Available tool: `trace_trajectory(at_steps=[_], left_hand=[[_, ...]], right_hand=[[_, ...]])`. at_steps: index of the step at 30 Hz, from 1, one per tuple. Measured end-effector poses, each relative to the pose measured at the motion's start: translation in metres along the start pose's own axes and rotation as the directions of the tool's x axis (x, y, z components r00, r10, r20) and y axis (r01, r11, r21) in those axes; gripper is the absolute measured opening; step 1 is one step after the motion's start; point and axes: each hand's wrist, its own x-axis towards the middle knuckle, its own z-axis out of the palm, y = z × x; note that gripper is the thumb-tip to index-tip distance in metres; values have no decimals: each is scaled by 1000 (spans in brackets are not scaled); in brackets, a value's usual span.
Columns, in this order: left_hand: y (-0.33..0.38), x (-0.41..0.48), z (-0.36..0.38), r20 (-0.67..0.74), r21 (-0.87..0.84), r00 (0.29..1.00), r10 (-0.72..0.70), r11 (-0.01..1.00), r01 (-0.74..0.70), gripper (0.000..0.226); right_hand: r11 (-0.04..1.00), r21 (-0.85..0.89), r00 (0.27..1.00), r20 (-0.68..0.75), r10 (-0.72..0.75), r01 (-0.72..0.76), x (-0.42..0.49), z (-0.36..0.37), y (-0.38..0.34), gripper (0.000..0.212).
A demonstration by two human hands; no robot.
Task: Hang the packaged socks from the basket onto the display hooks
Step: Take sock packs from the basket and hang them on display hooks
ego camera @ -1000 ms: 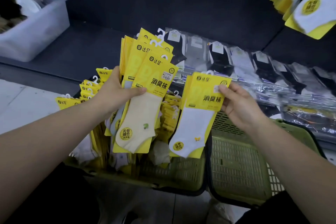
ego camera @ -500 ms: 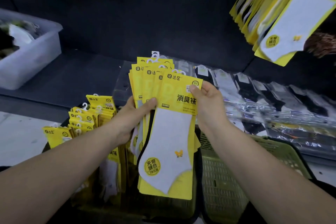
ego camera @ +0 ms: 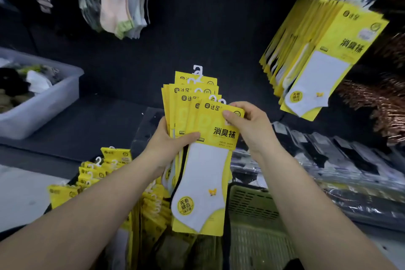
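Stock in hand: you are holding a fanned sheaf of packaged socks [ego camera: 190, 103] on yellow cards, with white hanger tabs [ego camera: 198, 70] standing at the end farthest from your left grip [ego camera: 168, 149]. The front pack [ego camera: 203, 177], a white sock, is lying on top of the fan and is also being held by your right grip [ego camera: 249, 125].

Hazards, as judged from here:
- The fan is looking loose. If the left grip slackens while you are peeling off the front pack, the rear packs are likely to slide down towards the green basket [ego camera: 252, 215] below the right grip.
- The tabs are sitting crowded together, so one may be snagging its neighbour and dragging a second pack along.
- The hung row [ego camera: 317, 55] is hanging well above and to the right of the right grip and its hook is not showing. A corner pinch is leaving the tab free to swing and miss.

Pose:
- Left grip: you are clamping the sheaf at mid-card, thumb lying across the front and fingers hidden behind. The forearm is reaching in from below left.
- Right grip: you are pinching the front pack's top right corner, thumb on the face and fingers curled behind. It is sitting just above and to the right of the left thumb.

Reserve: spare packs [ego camera: 105, 173] are standing below and to the left of the left grip.
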Motion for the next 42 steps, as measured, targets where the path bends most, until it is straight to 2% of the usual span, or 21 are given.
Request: trace_trajectory(at_steps=[4,8,11,16,21,26,31,37,42], left_hand=[[35,11,20,48,-34,997,68,997,-66,77],[71,31,45,95,-38,983,158,987,-155,86],[90,47,64,99,-84,971,218,974,-211,84],[90,66,78,44,-182,971,233,958,-222,73],[93,90,64,-94,-131,961,260,954,-270,54],[102,107,37,-128,13,941,312,950,-313,61],[99,113,30,-104,64,947,305,952,-300,65],[100,110,39,-66,38,953,296,955,-294,64],[104,102,43,-38,-9,957,287,958,-287,65]], right_hand=[[1000,-7,996,88,5,-4,19,-32,-37,19],[996,27,996,14,-88,88,39,-47,-75,11],[990,131,995,-88,-41,52,59,-52,-95,8],[981,188,984,-178,-5,40,88,-69,-106,11],[975,210,935,-355,5,74,119,-102,-127,6],[975,137,908,-404,-106,175,152,-114,-153,9],[973,-9,894,-393,-215,230,173,-112,-159,16],[983,-33,895,-409,-178,180,192,-107,-165,15],[985,-10,879,-449,-160,174,197,-101,-170,2]])
